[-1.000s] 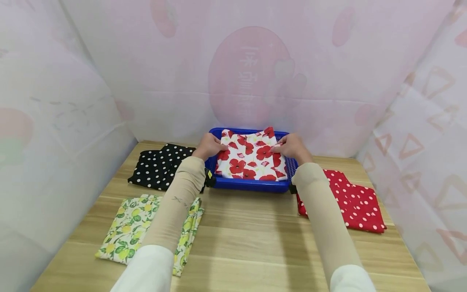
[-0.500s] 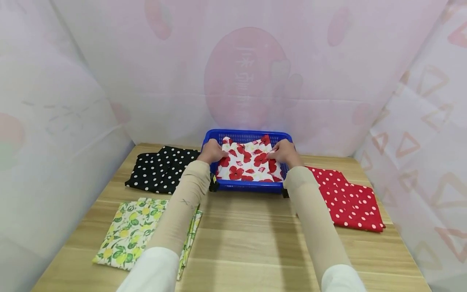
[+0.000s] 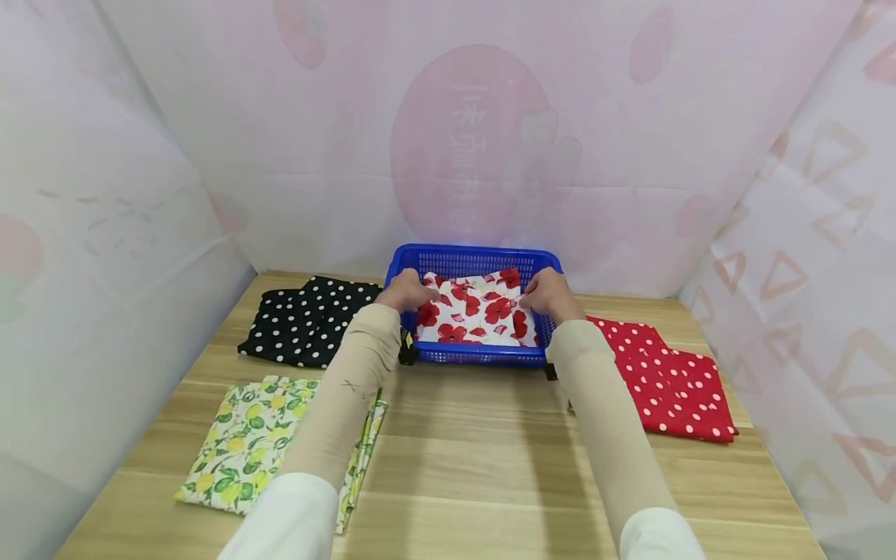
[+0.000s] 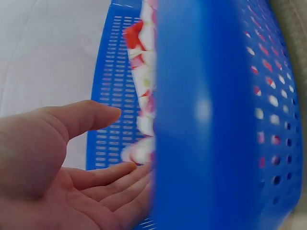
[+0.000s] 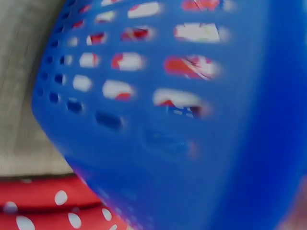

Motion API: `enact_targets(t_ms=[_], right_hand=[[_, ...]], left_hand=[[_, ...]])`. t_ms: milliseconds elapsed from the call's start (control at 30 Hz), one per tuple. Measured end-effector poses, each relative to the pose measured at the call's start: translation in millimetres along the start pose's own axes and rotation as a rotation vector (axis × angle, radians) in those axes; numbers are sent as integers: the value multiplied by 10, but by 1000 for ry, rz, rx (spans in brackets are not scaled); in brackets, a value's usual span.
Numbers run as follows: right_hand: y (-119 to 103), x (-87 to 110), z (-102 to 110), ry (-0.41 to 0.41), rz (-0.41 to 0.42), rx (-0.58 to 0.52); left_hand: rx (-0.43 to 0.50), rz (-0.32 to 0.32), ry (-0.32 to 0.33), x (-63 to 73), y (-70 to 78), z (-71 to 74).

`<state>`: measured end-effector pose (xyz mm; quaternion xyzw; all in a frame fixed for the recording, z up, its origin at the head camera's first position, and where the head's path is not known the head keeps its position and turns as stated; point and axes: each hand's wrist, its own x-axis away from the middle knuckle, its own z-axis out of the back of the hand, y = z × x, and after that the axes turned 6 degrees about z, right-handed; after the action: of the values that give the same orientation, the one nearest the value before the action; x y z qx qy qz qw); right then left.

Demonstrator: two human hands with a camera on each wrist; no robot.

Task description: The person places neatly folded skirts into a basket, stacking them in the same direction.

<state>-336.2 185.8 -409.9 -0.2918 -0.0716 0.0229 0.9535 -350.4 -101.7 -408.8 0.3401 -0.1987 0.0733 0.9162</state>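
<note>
A folded cloth with red flowers on white point(image 3: 483, 311) lies inside a blue perforated basket point(image 3: 483, 358). At the basket's left end is my left hand point(image 3: 408, 291). In the left wrist view, that hand point(image 4: 86, 158) has its thumb raised apart from straight fingers, whose tips are close to the cloth and partly behind the basket's rim point(image 4: 201, 105). My right hand point(image 3: 549, 294) is over the basket's right end, its thumb side at the cloth's edge. Its fingertips are hidden, and the basket wall point(image 5: 144, 143) fills most of the right wrist view.
A black polka-dot folded cloth point(image 3: 301, 323) and a lemon-print folded cloth point(image 3: 245, 443) lie left on the wooden table point(image 3: 476, 467). A red polka-dot folded cloth point(image 3: 679, 389) lies right, partly behind my right forearm. A pale printed wall point(image 3: 336, 171) stands behind the basket.
The flowered cloth has sunk lower into the basket, so more of the basket's back wall shows. Both hands have gone down with it, and my left thumb now stands apart from the fingers.
</note>
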Motion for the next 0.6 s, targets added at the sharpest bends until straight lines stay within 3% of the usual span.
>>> enact_targets(t_ms=[167,400,600], right_hand=[[32,14,165,9,11,2],[41,219,468,3,94,28],[187,542,582,-13,217,80]], left_hand=[[-70,-125,20,80,27,140],[-48,-310,10,212,-19,428],[-218,-389,109,402,-159,555]])
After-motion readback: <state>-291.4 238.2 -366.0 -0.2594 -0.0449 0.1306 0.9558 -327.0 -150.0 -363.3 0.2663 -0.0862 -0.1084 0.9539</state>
